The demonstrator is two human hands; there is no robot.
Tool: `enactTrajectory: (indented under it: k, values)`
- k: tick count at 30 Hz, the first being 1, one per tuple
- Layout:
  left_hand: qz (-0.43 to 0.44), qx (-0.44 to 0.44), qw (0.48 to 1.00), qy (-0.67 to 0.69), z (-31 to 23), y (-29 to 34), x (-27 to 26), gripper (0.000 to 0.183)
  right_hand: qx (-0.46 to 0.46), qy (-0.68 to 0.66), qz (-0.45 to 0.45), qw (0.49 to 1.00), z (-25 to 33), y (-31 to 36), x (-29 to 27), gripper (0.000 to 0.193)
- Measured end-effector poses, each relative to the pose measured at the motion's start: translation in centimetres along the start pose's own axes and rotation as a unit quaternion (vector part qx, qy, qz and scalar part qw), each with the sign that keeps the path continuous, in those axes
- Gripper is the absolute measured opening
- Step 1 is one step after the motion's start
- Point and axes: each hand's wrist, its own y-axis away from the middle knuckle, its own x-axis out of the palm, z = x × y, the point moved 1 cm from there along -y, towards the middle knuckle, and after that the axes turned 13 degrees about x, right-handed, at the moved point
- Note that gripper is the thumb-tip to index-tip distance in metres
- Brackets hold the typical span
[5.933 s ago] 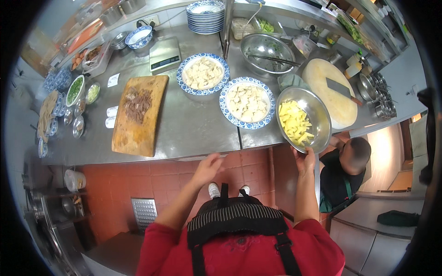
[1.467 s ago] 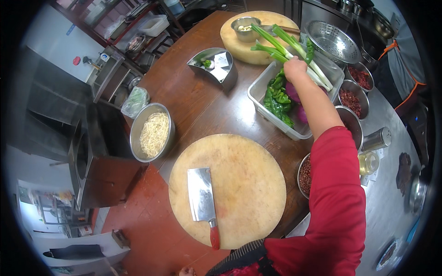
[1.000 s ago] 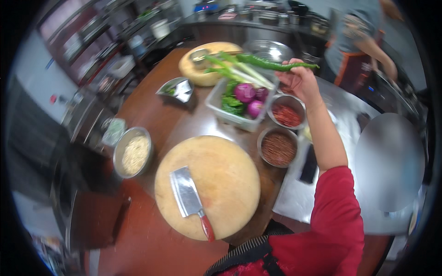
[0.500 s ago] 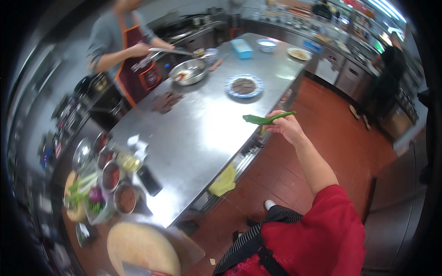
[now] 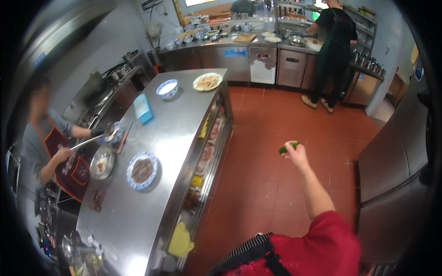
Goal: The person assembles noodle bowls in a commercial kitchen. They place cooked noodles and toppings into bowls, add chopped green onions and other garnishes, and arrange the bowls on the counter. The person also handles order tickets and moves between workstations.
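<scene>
My right hand [image 5: 298,156] is stretched out over the floor, right of the steel table [image 5: 175,133]. Its fingers are closed round a long green pepper [image 5: 284,148], which is partly covered by them. No part of my left hand shows. On the table, away from my hand, lie a blue-and-white plate [image 5: 154,176] of thin brownish-grey slices and a steel bowl [image 5: 108,171] with pale and red contents. Similar dark slices [image 5: 98,200] lie directly on the tabletop.
At the table's left a co-worker [image 5: 69,152] holds a ladle over a small patterned bowl. Another person [image 5: 332,50] stands at the back counter [image 5: 212,57]. Tall steel cabinets [image 5: 391,156] line the right side. Red floor tiles [image 5: 258,198] run between table and cabinets.
My view has swung to the right and up, so the table now sits further left. My right hand, still gripping the pepper, has left the table's edge and is over the floor.
</scene>
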Motion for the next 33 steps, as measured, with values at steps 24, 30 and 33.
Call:
enactTrajectory:
  k: [24, 30, 33]
  values:
    - [0.141, 0.112, 0.983, -0.019, -64.3, -71.6, 38.2, 0.022, -0.047, -0.004, -0.177, 0.983, 24.0, -66.5, -23.4, 0.009]
    - [0.123, 0.126, 0.984, -0.025, -73.5, -76.6, 44.8, 0.022, -0.091, -0.021, -0.182, 0.979, 31.2, -89.9, -29.1, 0.009]
    - [0.122, 0.015, 0.986, -0.115, -74.1, -76.0, 47.4, 0.022, -0.078, 0.023, -0.178, 0.981, 35.8, -101.0, -29.5, 0.011]
